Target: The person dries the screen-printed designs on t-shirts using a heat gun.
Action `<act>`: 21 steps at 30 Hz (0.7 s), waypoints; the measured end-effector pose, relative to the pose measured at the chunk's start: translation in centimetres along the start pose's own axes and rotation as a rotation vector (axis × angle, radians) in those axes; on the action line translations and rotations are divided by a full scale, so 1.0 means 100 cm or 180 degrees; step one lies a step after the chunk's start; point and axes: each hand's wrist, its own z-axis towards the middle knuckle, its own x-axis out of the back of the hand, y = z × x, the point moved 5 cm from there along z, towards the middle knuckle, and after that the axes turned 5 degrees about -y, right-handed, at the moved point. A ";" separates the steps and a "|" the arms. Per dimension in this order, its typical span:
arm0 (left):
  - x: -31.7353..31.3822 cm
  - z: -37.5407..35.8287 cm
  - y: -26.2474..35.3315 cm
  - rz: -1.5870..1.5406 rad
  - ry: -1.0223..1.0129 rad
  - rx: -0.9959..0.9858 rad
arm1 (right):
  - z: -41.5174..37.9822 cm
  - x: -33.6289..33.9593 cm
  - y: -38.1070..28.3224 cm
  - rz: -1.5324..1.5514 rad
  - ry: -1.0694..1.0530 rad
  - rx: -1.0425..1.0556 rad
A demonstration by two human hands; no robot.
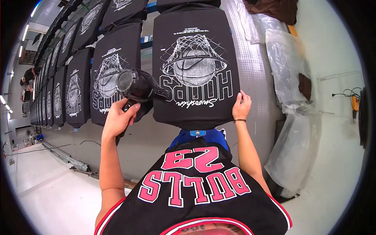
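Observation:
My left hand is wrapped round the handle of a black hair dryer. The dryer's nozzle points right and overlaps the left edge of a black T-shirt stretched over a flat board in front of me. White print on this shirt shows a basketball in a net above the word HOOPS, upside down from my side. At the shirt's right edge rests my right hand, its fingers stretched along the edge and a dark bracelet on the wrist. A blue clamp with a metal knob sits under the board's near end.
More printed black shirts on boards run off to the left. Clear plastic sheets and dark cloth lie at the right. A yellow tool hangs on the right wall. Another person bends over at the far left.

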 end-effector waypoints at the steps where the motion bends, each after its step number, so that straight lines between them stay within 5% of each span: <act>1: -0.003 -0.003 0.001 -0.0056 -0.0140 -0.0006 | 0.000 0.000 0.001 0.0010 0.0046 -0.0051; 14: -0.113 0.010 0.073 0.0621 -0.0863 -0.0601 | -0.031 0.033 -0.002 0.0002 0.0122 0.0089; 17: -0.146 0.018 0.099 0.0098 -0.1395 -0.0716 | -0.038 0.045 -0.007 -0.0016 0.0133 0.0267; 21: -0.166 0.040 0.124 0.0449 -0.0907 -0.1111 | -0.034 0.047 -0.011 -0.0075 0.0144 0.0392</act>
